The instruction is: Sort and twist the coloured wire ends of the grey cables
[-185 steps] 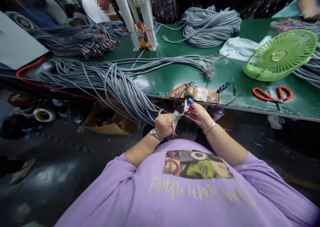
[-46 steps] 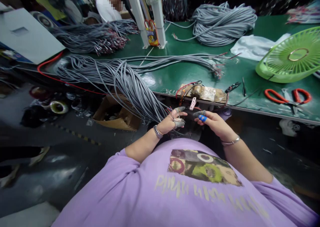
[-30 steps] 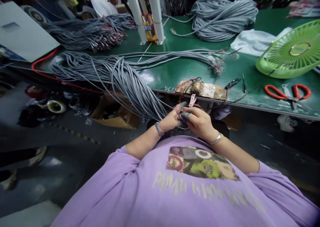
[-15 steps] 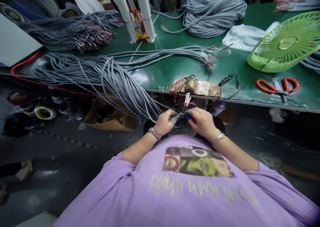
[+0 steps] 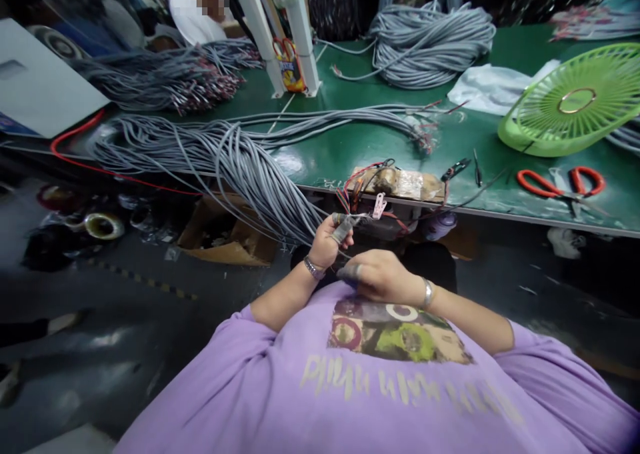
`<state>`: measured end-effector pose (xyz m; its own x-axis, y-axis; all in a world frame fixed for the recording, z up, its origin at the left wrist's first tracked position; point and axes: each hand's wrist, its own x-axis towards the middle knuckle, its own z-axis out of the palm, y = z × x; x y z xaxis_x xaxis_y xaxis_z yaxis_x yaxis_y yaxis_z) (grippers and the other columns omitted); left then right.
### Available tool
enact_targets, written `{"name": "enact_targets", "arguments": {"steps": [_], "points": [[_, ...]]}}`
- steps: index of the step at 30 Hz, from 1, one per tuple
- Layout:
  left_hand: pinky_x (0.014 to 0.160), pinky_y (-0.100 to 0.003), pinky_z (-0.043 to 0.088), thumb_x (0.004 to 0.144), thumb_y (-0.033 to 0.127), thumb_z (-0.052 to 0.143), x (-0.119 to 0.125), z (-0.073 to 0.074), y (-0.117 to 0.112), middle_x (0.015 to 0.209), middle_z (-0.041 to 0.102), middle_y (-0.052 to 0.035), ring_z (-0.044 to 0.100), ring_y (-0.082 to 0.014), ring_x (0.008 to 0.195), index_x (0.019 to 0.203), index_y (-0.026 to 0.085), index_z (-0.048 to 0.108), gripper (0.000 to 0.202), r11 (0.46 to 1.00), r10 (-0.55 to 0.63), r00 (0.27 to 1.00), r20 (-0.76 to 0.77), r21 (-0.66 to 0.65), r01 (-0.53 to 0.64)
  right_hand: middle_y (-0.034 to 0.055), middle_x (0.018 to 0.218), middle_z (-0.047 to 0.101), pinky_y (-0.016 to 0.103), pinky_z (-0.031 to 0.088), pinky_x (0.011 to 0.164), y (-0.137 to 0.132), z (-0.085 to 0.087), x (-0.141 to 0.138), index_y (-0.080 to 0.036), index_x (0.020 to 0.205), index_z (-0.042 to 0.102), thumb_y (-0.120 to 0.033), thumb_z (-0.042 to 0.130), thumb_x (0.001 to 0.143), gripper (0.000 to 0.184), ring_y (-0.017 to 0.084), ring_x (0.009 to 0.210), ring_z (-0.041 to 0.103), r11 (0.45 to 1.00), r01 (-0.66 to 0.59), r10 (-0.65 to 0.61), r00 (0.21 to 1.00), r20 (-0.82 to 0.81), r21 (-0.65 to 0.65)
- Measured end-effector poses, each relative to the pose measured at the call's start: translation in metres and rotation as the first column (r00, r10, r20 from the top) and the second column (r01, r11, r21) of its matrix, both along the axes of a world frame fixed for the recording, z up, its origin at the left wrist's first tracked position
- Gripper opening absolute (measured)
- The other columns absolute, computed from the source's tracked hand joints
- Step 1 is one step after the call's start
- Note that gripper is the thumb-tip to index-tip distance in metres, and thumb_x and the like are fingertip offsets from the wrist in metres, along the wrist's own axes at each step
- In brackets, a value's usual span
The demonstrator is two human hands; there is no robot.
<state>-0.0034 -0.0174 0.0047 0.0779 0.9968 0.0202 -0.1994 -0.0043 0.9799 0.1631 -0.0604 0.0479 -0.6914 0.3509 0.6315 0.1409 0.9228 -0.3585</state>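
Note:
My left hand (image 5: 327, 239) is closed round the end of a grey cable (image 5: 280, 204) from the big bundle (image 5: 210, 154) that hangs off the green table's (image 5: 350, 144) front edge; taped fingertips pinch the cable tip. My right hand (image 5: 377, 277) sits lower, close to my purple shirt, palm down with fingers curled; what they hold is hidden. A small pink clip (image 5: 379, 205) and red wires (image 5: 357, 184) hang at the table edge just above both hands.
On the table lie a taped brown block (image 5: 400, 182), red-handled scissors (image 5: 560, 184), a green fan (image 5: 570, 104), white plastic (image 5: 487, 87) and more grey cable coils (image 5: 430, 41). Another person (image 5: 197, 11) sits at the far side. A cardboard box (image 5: 220, 237) stands on the floor.
My right hand has dropped away from the left hand toward my chest. My left hand has stayed near the table edge, still gripping the cable end.

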Motion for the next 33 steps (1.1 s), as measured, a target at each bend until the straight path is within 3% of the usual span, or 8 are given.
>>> {"name": "enact_targets", "arguments": {"steps": [4,7,11,15,19,23,29,33], "points": [[0.044,-0.016,0.041,0.065,0.06,0.08,-0.011,0.006,-0.008,0.062,0.06,0.0044,0.054,-0.0053,0.046,0.082,0.017,0.055,0.053,0.996,-0.077,0.985,0.156,-0.021,0.081,0.0062,0.089,0.07,0.028,0.052,0.069,0.009,0.008,0.017,-0.019,0.108,0.064,-0.021,0.058,0.09,0.019,0.017,0.076,0.065,0.924,0.326,-0.37,0.895,-0.248,-0.199],[0.045,-0.017,0.045,0.062,0.059,0.082,-0.014,0.004,-0.013,0.061,0.062,0.0043,0.055,-0.0063,0.046,0.08,0.017,0.054,0.053,0.989,-0.129,0.976,0.175,-0.054,0.14,0.0128,0.103,0.068,0.039,0.052,0.081,0.018,0.01,0.017,-0.018,0.114,0.063,-0.033,0.062,0.089,0.029,0.025,0.094,0.063,0.863,0.486,-0.504,0.844,-0.182,-0.136],[0.046,-0.019,0.047,0.066,0.058,0.08,-0.016,0.0,-0.017,0.06,0.063,0.0033,0.056,-0.0074,0.046,0.081,0.017,0.055,0.05,0.966,-0.239,0.962,0.135,-0.067,0.25,0.0125,0.092,0.068,0.039,0.05,0.078,0.025,0.009,0.009,-0.017,0.101,0.065,-0.034,0.054,0.093,0.022,0.025,0.086,0.06,0.883,0.444,-0.438,0.896,0.073,-0.152],[0.034,-0.016,0.034,0.063,0.062,0.079,-0.024,0.005,-0.017,0.054,0.059,0.0031,0.046,-0.0052,0.037,0.077,0.016,0.057,0.053,0.928,-0.349,0.933,0.085,-0.104,0.357,0.0076,0.079,0.065,0.034,0.047,0.072,0.034,0.006,0.016,-0.018,0.083,0.064,-0.035,0.049,0.095,0.025,0.019,0.074,0.056,0.86,0.292,-0.284,0.955,0.081,-0.418],[0.03,-0.019,0.029,0.049,0.066,0.083,-0.04,0.008,-0.013,0.057,0.06,-0.0001,0.041,-0.0058,0.035,0.071,0.016,0.058,0.06,0.942,-0.312,0.94,0.137,-0.08,0.325,-0.0009,0.064,0.054,0.029,0.047,0.062,0.051,-0.007,0.044,-0.02,0.081,0.061,-0.048,0.063,0.085,0.028,0.014,0.059,0.049,0.522,0.044,-0.412,0.888,-0.207,-0.852],[0.037,-0.023,0.038,0.053,0.062,0.084,-0.049,0.006,-0.008,0.061,0.061,-0.0016,0.045,-0.0068,0.04,0.071,0.015,0.062,0.055,0.968,-0.249,0.966,0.073,0.014,0.249,-0.0076,0.052,0.034,0.026,0.044,0.054,0.058,-0.025,0.072,-0.022,0.071,0.05,-0.05,0.076,0.071,0.038,0.01,0.049,0.037,0.239,-0.18,-0.685,0.666,-0.297,-0.954],[0.057,-0.023,0.049,0.06,0.049,0.086,-0.035,0.008,0.001,0.073,0.064,-0.0025,0.058,-0.0099,0.061,0.077,0.015,0.07,0.041,0.966,-0.227,0.972,-0.051,0.111,0.232,-0.0059,0.047,0.034,0.025,0.039,0.048,0.037,-0.031,0.072,-0.018,0.063,0.051,-0.069,0.063,0.078,0.054,0.008,0.045,0.032,0.08,-0.122,-0.418,0.897,-0.145,-0.989],[0.065,-0.025,0.051,0.07,0.047,0.08,-0.022,0.018,0.005,0.076,0.066,-0.0036,0.061,-0.0125,0.07,0.083,0.014,0.072,0.036,0.935,-0.255,0.939,-0.233,0.187,0.301,-0.0029,0.052,0.041,0.024,0.038,0.047,0.037,-0.027,0.061,-0.015,0.067,0.058,-0.074,0.054,0.081,0.06,0.008,0.047,0.036,0.118,-0.056,-0.29,0.953,-0.088,-0.991]]}}
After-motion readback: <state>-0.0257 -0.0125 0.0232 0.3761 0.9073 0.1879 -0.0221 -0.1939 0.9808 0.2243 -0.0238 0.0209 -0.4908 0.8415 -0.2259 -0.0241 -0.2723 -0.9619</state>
